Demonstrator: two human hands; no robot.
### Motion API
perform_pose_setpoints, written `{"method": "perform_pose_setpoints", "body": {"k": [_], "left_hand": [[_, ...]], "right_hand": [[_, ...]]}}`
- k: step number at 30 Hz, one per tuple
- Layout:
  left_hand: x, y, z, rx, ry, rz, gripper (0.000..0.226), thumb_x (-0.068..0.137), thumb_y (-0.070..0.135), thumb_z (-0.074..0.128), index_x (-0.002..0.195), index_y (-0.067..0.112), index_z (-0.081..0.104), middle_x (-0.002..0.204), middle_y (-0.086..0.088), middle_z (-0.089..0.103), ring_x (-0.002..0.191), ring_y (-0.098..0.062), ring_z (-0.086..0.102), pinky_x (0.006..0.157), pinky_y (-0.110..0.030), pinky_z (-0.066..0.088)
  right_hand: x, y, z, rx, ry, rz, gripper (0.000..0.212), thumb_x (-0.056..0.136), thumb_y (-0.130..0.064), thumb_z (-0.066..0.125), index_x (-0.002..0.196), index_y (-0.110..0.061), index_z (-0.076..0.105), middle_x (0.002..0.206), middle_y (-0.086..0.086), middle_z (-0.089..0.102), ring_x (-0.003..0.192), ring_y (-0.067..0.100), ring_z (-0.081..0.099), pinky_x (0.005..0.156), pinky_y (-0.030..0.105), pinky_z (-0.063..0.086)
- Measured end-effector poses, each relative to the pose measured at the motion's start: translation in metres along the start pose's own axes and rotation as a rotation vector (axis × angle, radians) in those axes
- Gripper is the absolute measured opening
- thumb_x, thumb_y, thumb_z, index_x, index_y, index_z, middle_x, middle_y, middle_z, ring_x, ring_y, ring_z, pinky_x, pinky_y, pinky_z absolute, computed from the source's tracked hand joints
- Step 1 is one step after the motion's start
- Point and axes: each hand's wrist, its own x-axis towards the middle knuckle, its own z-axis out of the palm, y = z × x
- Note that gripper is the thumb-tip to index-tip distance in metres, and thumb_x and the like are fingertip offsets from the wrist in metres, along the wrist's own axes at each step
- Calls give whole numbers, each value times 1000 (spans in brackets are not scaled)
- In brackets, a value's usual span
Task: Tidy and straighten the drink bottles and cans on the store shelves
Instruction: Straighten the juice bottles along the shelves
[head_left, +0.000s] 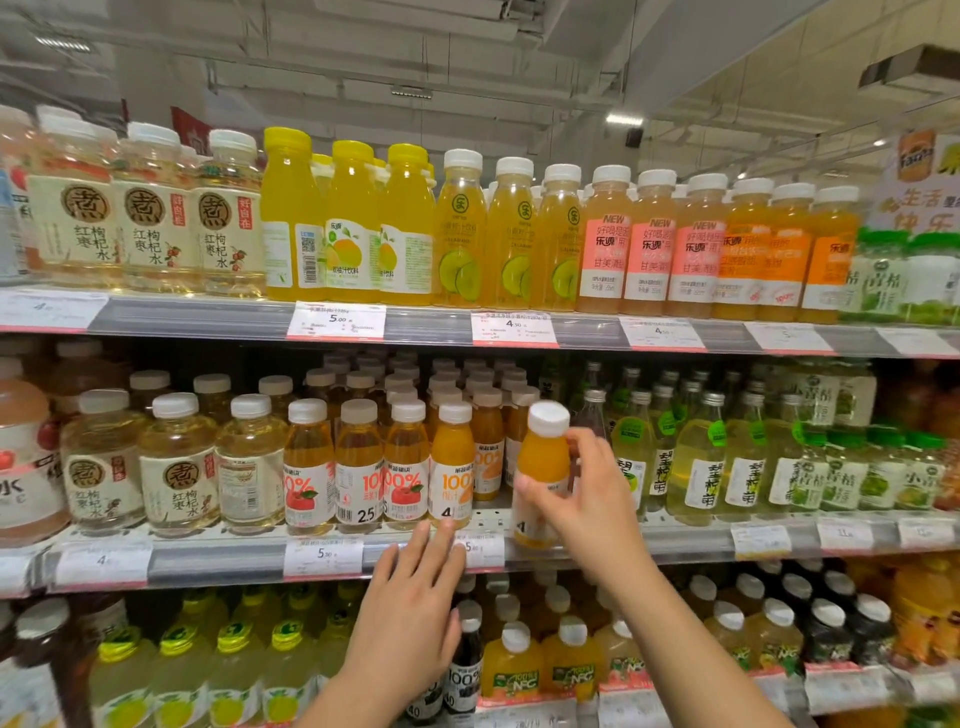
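The right hand (582, 499) pinches a small orange juice bottle (540, 467) at the middle shelf (208, 564) edge. The left hand (410, 608) reaches up, fingers straight and close together.

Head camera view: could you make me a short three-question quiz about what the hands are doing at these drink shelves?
1. True or false: the right hand grips a small orange juice bottle.
2. Which shelf is that bottle at: A top, B middle, C bottom?
3. Fill in: the left hand reaches with straight fingers toward the middle shelf edge, holding ____.

Key: 1 true; 2 B; 3 nothing.
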Motion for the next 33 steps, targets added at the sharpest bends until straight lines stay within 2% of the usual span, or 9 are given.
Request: {"method": "perform_pose_setpoints", "body": {"k": [2, 5, 14, 18, 21, 27, 29, 31, 33], "left_hand": [[0, 2, 0, 0, -12, -5, 66, 81, 47, 46, 139, 19, 59, 156, -8, 45, 139, -33, 49, 102, -53, 51], [-1, 3, -1, 0, -40, -6, 67, 81, 47, 49, 140, 18, 57, 156, -10, 44, 139, -34, 48, 103, -54, 50], [-2, 2, -1, 4, -60, 3, 72, 76, 49, 54, 141, 18, 55, 156, -10, 44, 139, -35, 48, 101, -54, 51], [-1, 3, 1, -6, -55, 3, 75, 73, 50, 60, 141, 19, 54, 157, -10, 43, 139, -35, 48, 102, -55, 50], [-1, 4, 3, -8, -63, -2, 76, 73, 50, 61, 142, 19, 53, 157, -10, 42, 140, -35, 47, 102, -55, 50], [1, 3, 4, -29, -80, -20, 75, 73, 51, 58, 142, 21, 53, 159, -8, 40, 141, -35, 46, 104, -55, 49], [1, 4, 3, -41, -87, -19, 76, 80, 50, 53, 149, 21, 44, 165, -6, 28, 148, -35, 34, 112, -56, 39], [3, 5, 3, -24, -78, -3, 77, 89, 48, 43, 159, 22, 24, 170, -4, 4, 156, -33, 9, 122, -56, 18], [2, 7, -1, -22, -88, -4, 77, 93, 47, 38, 161, 23, 13, 170, -2, -8, 156, -30, -4, 125, -53, 7]], "right_hand": [[18, -3, 6, -74, 44, -54, 59, 82, -51, 78, 130, -31, 50, 122, -9, 51, 112, 10, 51, 93, 29, 46], [35, -5, 21, -141, 68, -87, 59, 84, -50, 77, 132, -26, 53, 125, -4, 54, 115, 16, 51, 97, 36, 47], [33, -7, 63, -215, 92, 17, 49, 87, -47, 76, 121, -18, 57, 120, 2, 51, 107, 24, 60, 89, 39, 53], [33, -14, 64, -314, 119, 10, 62, 86, -49, 78, 129, -15, 49, 119, 6, 59, 108, 30, 63, 84, 40, 55], [31, -20, 63, -448, 126, 5, 60, 86, -52, 76, 125, -16, 47, 115, 5, 65, 106, 27, 65, 78, 38, 55], [31, -20, 64, -495, 142, 14, 49, 90, -53, 71, 119, -18, 52, 119, 5, 51, 99, 27, 66, 75, 38, 57], [34, -20, 64, -517, 131, 27, 47, 91, -54, 68, 117, -18, 54, 116, 5, 54, 100, 27, 65, 75, 39, 57], [35, -19, 64, -541, 124, 28, 47, 92, -56, 66, 118, -18, 54, 116, 5, 55, 102, 26, 65, 75, 39, 56], [36, -18, 64, -552, 118, 27, 48, 92, -57, 66, 118, -18, 54, 115, 4, 57, 102, 26, 65, 75, 38, 56]]}}
